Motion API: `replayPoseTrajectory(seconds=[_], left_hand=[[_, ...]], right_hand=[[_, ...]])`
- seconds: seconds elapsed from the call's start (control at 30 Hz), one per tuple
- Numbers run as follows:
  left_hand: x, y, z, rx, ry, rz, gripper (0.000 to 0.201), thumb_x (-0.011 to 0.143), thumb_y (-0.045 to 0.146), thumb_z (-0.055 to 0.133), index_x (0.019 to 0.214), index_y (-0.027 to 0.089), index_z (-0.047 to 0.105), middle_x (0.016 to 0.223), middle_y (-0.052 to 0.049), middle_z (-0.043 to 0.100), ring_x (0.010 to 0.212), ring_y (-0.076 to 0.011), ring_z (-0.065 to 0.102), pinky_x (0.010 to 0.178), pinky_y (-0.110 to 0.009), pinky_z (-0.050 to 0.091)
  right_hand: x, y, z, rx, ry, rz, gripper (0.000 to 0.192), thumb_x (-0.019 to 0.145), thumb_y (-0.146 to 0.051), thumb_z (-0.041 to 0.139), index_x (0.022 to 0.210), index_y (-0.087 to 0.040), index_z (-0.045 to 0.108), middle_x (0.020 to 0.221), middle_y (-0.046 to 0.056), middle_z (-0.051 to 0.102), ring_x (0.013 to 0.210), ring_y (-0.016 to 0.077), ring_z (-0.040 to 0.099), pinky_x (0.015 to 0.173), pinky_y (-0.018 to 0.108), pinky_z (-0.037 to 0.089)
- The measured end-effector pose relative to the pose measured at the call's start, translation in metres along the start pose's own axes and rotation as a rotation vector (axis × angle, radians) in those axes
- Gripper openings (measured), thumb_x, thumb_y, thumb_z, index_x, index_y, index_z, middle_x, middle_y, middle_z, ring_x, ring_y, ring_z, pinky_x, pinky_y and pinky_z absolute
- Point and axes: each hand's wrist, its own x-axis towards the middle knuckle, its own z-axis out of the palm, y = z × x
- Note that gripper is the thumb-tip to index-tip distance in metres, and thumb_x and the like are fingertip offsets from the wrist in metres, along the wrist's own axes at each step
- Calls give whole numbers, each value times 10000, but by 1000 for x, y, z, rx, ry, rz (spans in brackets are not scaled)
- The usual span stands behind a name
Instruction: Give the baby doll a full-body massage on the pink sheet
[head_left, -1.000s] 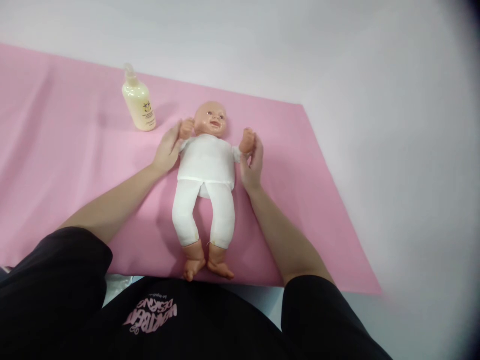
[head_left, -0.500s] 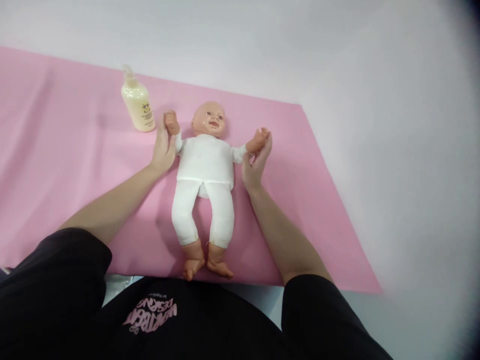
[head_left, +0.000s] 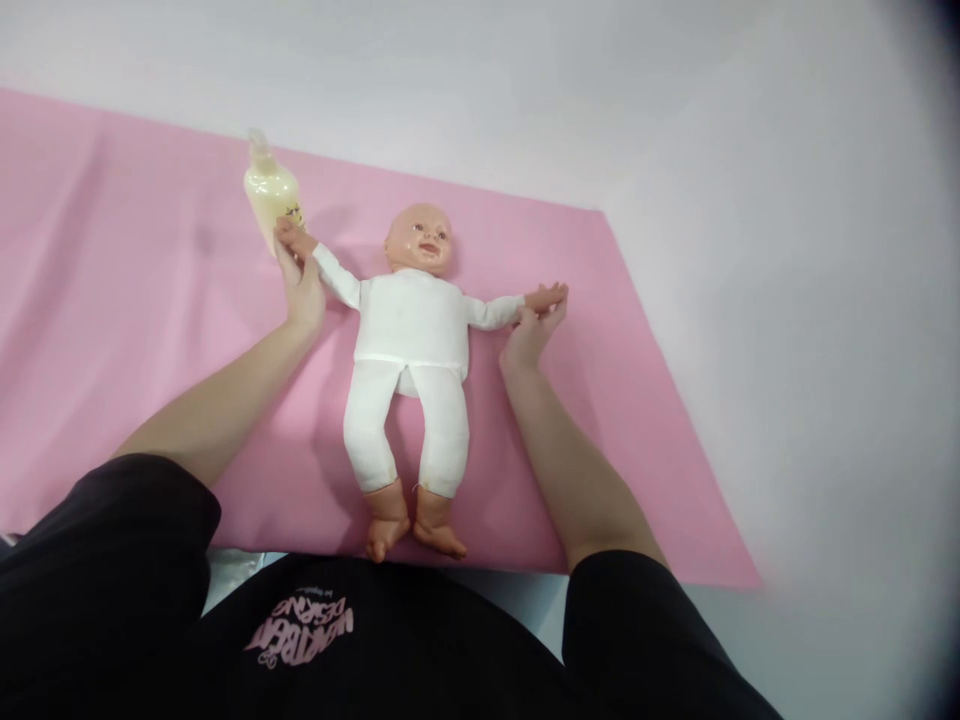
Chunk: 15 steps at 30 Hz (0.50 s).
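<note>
A baby doll point(head_left: 411, 318) with a white cloth body lies on its back, feet toward me, its arms spread out to both sides. My left hand point(head_left: 304, 297) is closed on the doll's arm at the left, around the wrist; that plastic hand overlaps the lotion bottle behind it. At the right, my right hand point(head_left: 529, 335) grips the doll's other arm near the wrist, with my fingers partly hidden beneath the plastic hand. Both sleeves are drawn out nearly straight from the body.
A pump bottle point(head_left: 268, 190) of pale yellow liquid stands just beyond my left hand. Pink cloth point(head_left: 142, 330) covers the surface under the doll, with its edges at the back and right. A pale floor point(head_left: 787, 300) lies beyond.
Both my hands have moved outward, carrying the doll's arms from bent and raised to stretched sideways. Its left-side hand now covers part of the bottle. Body and legs stay put.
</note>
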Motion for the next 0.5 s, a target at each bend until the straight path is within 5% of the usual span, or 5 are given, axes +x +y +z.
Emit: replayPoseTrajectory(seconds=[0.1, 0.17, 0.3, 0.4, 0.5], left_hand=[[-3, 28, 3, 81, 55, -4, 731, 1127, 660, -5, 1712, 225, -54, 1825, -68, 79, 1691, -168, -53, 1358, -488, 199], [-7, 46, 6, 56, 28, 41, 815, 1100, 746, 176, 1720, 231, 53, 1809, -102, 181, 1692, -212, 119, 1358, -445, 259], [-14, 72, 10, 74, -172, 130, 796, 1067, 740, 359, 1646, 193, 369, 1649, -188, 496, 1551, -305, 478, 1300, -494, 395], [-16, 86, 12, 133, -362, 192, 723, 1085, 688, 363, 1565, 171, 521, 1572, -188, 587, 1485, -323, 554, 1272, -521, 430], [-15, 93, 13, 145, -421, 222, 674, 1102, 644, 349, 1528, 176, 580, 1574, -170, 592, 1492, -314, 547, 1289, -521, 412]], right_hand=[[-7, -6, 4, -133, -168, -339, 785, 970, -365, 488, 1686, -286, 177, 1734, 153, 282, 1632, 284, 366, 1247, 610, 437], [-13, -12, 6, -200, -282, -478, 737, 1024, -430, 474, 1689, -278, 197, 1722, 150, 321, 1626, 289, 376, 1276, 612, 405], [-27, -25, 10, -294, -475, -575, 597, 1059, -451, 468, 1630, -299, 382, 1610, 116, 532, 1531, 283, 501, 1307, 579, 391], [-33, -31, 13, -385, -636, -629, 510, 1056, -357, 441, 1561, -318, 509, 1515, 87, 637, 1447, 273, 579, 1282, 555, 439], [-35, -33, 16, -442, -712, -659, 508, 1047, -286, 416, 1534, -313, 555, 1493, 77, 661, 1428, 264, 594, 1273, 553, 453]])
